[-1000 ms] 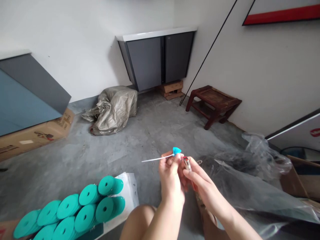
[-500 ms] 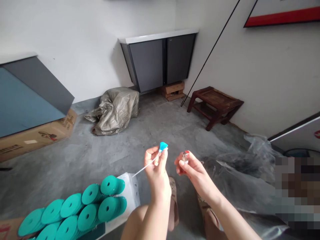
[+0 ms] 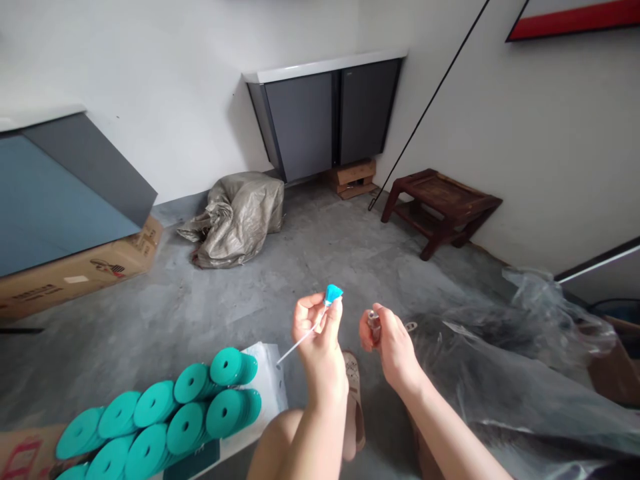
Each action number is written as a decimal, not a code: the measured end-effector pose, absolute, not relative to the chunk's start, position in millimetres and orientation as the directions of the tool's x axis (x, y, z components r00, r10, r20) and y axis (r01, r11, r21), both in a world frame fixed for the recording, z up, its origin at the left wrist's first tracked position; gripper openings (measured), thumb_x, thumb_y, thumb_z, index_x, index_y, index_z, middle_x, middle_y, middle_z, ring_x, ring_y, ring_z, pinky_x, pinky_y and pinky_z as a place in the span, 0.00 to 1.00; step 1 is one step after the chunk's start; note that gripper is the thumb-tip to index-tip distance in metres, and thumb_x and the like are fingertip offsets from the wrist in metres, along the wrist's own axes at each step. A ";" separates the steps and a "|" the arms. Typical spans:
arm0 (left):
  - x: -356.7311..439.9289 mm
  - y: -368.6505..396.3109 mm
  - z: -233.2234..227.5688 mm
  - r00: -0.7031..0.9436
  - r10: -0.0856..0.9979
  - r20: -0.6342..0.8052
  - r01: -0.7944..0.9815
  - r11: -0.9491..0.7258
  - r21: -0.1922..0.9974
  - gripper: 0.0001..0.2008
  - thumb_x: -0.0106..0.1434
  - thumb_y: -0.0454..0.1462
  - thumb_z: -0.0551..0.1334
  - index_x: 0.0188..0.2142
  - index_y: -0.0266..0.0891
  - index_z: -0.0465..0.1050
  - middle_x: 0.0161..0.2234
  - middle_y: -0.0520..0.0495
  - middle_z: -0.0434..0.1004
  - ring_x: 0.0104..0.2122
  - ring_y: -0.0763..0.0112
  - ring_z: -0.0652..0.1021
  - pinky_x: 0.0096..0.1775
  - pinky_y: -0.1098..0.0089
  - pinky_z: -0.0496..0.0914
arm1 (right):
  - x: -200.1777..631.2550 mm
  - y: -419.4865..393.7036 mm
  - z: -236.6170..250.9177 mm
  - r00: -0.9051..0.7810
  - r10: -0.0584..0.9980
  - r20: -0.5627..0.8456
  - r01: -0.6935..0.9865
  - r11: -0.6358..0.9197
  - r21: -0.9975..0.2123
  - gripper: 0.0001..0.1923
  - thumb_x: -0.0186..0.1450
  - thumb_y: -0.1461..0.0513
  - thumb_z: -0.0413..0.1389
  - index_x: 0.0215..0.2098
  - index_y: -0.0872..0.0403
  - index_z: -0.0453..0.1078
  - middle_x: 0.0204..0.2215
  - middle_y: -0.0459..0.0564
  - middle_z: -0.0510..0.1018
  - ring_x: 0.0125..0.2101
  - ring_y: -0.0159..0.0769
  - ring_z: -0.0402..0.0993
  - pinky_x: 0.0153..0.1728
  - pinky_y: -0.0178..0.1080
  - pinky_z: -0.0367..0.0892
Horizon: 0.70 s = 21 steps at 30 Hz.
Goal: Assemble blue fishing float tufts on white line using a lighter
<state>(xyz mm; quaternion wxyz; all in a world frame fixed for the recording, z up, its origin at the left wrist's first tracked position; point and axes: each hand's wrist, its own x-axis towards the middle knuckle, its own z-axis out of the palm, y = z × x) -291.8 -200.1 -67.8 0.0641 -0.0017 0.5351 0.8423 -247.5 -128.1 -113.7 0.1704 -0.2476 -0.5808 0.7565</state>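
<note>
In the head view, the left hand (image 3: 320, 340) pinches a thin white stick tipped with a blue tag (image 3: 333, 293), held up over the grey floor (image 3: 200, 313). Just beside it, apart, the right hand (image 3: 393, 343) is closed around a small lighter (image 3: 373, 321). Stacks of teal discs (image 3: 165, 417) lie lower left.

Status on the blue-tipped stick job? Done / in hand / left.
Done: nothing finished is clearly visible. Stacks of teal discs lie on a white sheet at lower left; whether they are finished output cannot be told.
In hand: left hand pinches a thin white stick with a blue tip; right hand holds a small lighter, apart from the tip.
Left: bringing tip and lighter together, probably.
</note>
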 end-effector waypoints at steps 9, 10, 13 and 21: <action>-291.6 -202.6 -67.8 -0.986 0.129 -0.102 -0.147 -0.417 0.897 0.09 0.50 0.34 0.68 0.30 0.39 0.68 0.28 0.53 0.76 0.31 0.76 0.74 0.38 0.75 0.65 | -249.1 -131.8 -106.4 -0.828 0.529 -0.186 0.008 -0.321 -0.947 0.27 0.64 0.48 0.39 0.11 0.52 0.52 0.10 0.42 0.54 0.15 0.30 0.50 0.21 0.37 0.48; -291.5 -202.8 -67.4 -0.981 0.150 -0.120 -0.172 -0.416 0.893 0.09 0.50 0.34 0.68 0.30 0.39 0.68 0.28 0.53 0.76 0.32 0.76 0.74 0.38 0.74 0.65 | -248.1 -131.8 -104.0 -0.831 0.523 -0.191 0.009 -0.331 -0.944 0.28 0.63 0.47 0.38 0.12 0.52 0.52 0.11 0.42 0.55 0.16 0.30 0.50 0.22 0.37 0.49; -291.6 -204.0 -65.5 -0.957 0.226 -0.180 -0.260 -0.404 0.877 0.10 0.48 0.33 0.68 0.29 0.39 0.69 0.27 0.53 0.76 0.30 0.76 0.74 0.37 0.74 0.65 | -244.1 -131.2 -96.3 -0.831 0.512 -0.216 0.016 -0.366 -0.930 0.28 0.62 0.43 0.40 0.14 0.52 0.54 0.13 0.43 0.57 0.17 0.30 0.52 0.23 0.36 0.50; -304.2 -214.3 -62.0 -0.935 0.275 -0.224 -0.324 -0.409 0.853 0.12 0.41 0.31 0.70 0.27 0.37 0.71 0.28 0.51 0.77 0.30 0.75 0.76 0.36 0.75 0.68 | -255.7 -129.9 -73.6 -0.853 0.481 -0.201 0.067 -0.282 -0.957 0.28 0.63 0.45 0.40 0.13 0.53 0.52 0.12 0.41 0.53 0.17 0.29 0.49 0.22 0.35 0.48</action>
